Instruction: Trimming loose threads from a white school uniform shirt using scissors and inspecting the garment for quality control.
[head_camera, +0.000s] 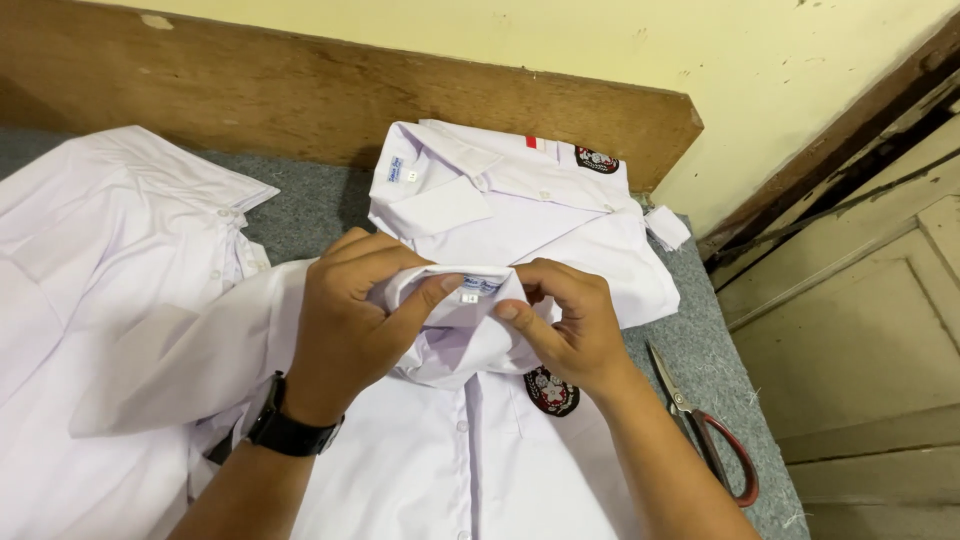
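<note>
Desk (310, 205) has grey carpet on top. Three white shirts on it: left one (90, 280), folded one (520, 210) at back, front one (450, 460), plus red-handled scissors (700, 425) on the right.

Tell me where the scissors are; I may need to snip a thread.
In the head view the scissors lie on the grey table at lower right, just beyond the right hand's forearm, beside the shirt being handled.

- White shirt (440, 450): lies front-up on the grey table, buttoned, a round dark badge on its chest pocket.
- Its collar (462, 300): pinched up, apparently folded.
</note>
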